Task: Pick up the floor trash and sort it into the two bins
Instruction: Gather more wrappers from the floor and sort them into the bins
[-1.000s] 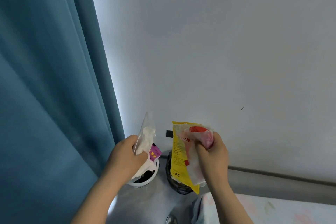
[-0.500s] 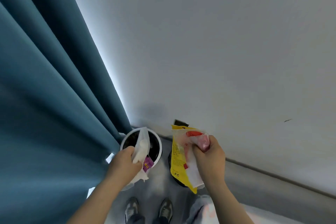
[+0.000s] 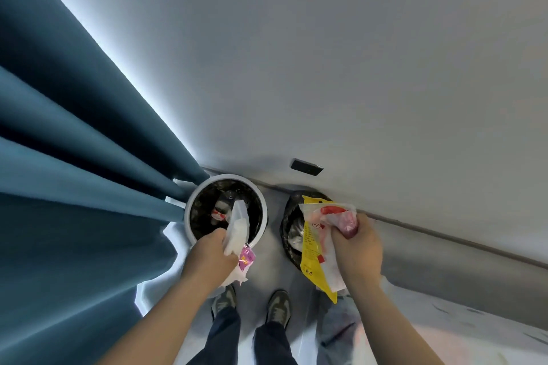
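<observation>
Head view, looking down at the floor. In the left hand [image 3: 212, 258] we are gripping a crumpled white wrapper [image 3: 237, 225] and a small pink sachet [image 3: 246, 258]. The fingers are curling round both, and the wrapper's upper end is hanging over the mouth of the white-rimmed bin [image 3: 228, 176], which is lined in black and holding some litter. In the right hand [image 3: 357, 249] we are clutching a yellow packet [image 3: 311, 258] together with a clear wrapper printed in red [image 3: 335, 213]. Both are hanging over the black bin [image 3: 286, 228] just beside the first (its rim is partly hidden behind the packet). The two bins are standing on the floor against the grey wall [image 3: 326, 68], the white-rimmed one just beside the teal curtain [image 3: 74, 187]. Our shoes [image 3: 278, 304] are showing below, between the two forearms
</observation>
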